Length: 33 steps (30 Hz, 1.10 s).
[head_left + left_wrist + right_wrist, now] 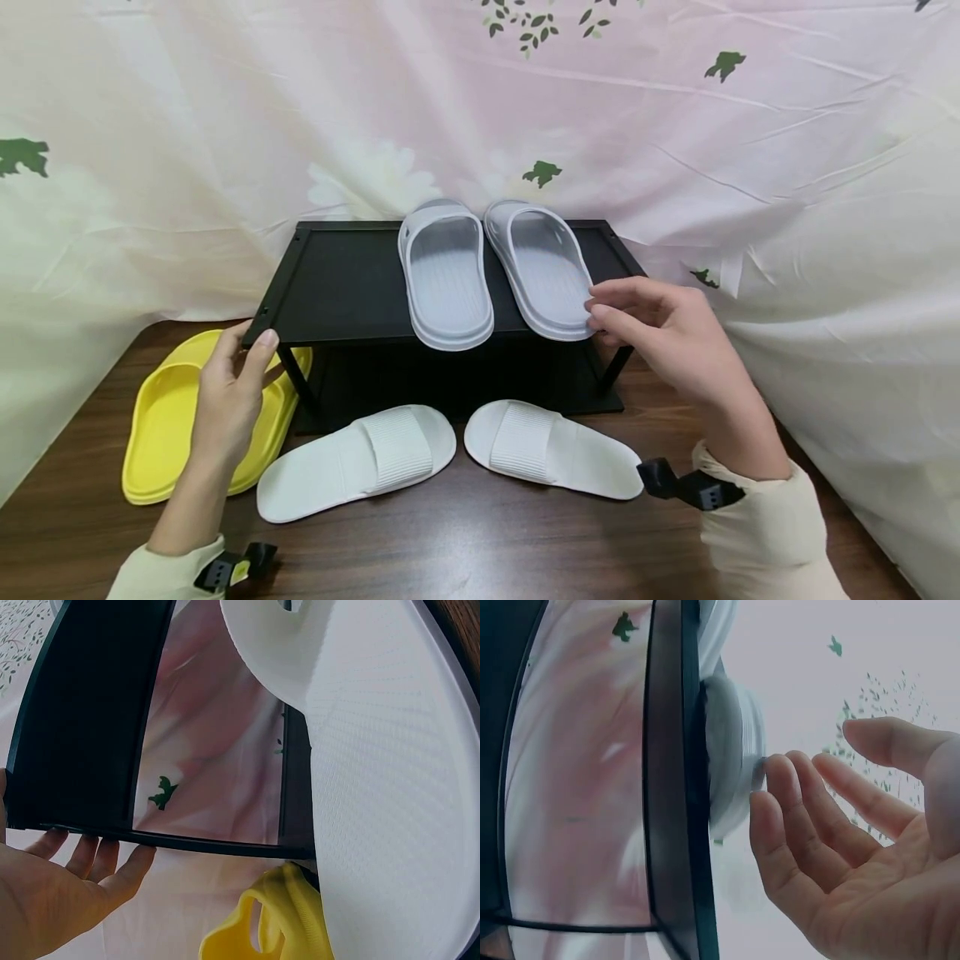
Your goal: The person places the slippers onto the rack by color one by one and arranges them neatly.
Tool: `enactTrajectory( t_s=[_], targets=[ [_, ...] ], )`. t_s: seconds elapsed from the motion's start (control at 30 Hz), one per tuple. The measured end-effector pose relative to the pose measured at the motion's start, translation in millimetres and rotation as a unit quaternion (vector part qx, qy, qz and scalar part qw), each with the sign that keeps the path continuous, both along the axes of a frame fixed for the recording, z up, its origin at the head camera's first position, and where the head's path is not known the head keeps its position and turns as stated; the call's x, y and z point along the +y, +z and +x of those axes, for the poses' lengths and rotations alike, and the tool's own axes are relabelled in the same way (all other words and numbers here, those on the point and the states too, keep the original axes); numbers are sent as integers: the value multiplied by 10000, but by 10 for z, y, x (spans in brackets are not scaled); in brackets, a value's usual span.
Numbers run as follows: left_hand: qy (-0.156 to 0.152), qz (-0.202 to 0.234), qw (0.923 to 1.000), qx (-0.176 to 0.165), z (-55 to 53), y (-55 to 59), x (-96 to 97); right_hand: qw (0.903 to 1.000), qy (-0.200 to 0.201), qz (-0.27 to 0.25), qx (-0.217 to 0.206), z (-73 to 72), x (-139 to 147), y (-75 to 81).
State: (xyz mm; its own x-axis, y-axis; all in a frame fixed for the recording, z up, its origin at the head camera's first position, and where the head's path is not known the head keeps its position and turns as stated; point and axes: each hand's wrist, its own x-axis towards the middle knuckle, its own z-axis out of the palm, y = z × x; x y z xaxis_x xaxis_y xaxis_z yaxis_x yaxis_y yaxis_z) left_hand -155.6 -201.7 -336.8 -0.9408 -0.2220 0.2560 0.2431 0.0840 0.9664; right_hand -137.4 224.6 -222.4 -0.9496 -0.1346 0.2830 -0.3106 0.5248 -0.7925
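Note:
On the top shelf of a black shoe rack [337, 283] sit two light grey slippers, a left one [450, 283] and a right one [551, 275], toe caps toward the back. My left hand [228, 400] grips the rack's front left corner, thumb on top; in the left wrist view its fingertips lie along the side edge. Beside the right grey slipper's heel is my right hand [675, 342], its fingers loosely bent. In the right wrist view the fingertips [784, 776] are close to that slipper [735, 765], with nothing pinched; whether they touch it I cannot tell.
Two white slides, one at left [352, 462] and one at right [555, 450], lie on the brown wooden surface [465, 550] before the rack. Yellow slippers [168, 417] stand left of it, partly behind my left arm. A patterned cloth [225, 125] hangs behind.

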Motion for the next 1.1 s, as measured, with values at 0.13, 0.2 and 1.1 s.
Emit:
enactTrajectory(
  t_s=[0.13, 0.2, 1.1],
  targets=[
    [10, 7, 10000, -13, 2, 1, 1, 9998, -145, -143, 32, 17, 136, -46],
    [10, 17, 10000, -13, 3, 1, -2, 9997, -202, -150, 38, 27, 196, -66],
    [43, -157, 9998, -74, -4, -4, -4, 9913, -216, 345, -1251, 13, 869, -635]
  ],
)
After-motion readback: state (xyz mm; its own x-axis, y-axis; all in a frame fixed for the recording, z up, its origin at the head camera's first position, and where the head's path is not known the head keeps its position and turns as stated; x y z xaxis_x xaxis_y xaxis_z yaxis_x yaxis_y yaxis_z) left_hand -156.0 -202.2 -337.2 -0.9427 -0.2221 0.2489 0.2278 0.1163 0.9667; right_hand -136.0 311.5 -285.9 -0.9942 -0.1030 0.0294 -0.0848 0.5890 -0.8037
